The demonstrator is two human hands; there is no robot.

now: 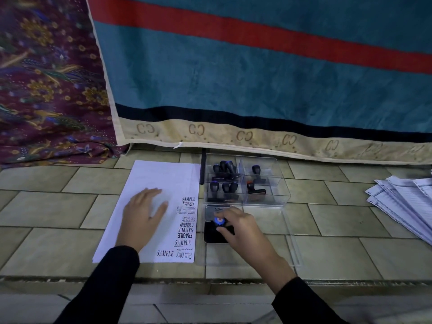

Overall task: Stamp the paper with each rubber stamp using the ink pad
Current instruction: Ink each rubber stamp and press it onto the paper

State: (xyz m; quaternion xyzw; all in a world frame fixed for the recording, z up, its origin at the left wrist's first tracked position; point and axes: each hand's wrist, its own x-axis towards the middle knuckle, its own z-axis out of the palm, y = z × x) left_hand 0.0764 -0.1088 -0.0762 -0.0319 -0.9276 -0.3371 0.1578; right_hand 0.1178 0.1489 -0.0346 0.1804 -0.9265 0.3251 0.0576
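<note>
Stamp (219, 222), one blue-capped unit, stands on the single ink pad (213, 235) where we pinch it with our right hand (243, 226), while our left hand (142, 213) lies flat, fingers straight, on the one paper sheet (163, 176) beside one four-compartment clear box (278, 192).

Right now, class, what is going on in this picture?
A person's right hand holds a stamp down on the ink pad. The left hand lies flat on the paper, which already carries a column of stamped words along its right edge. More stamps wait in the clear box behind the pad.
</note>
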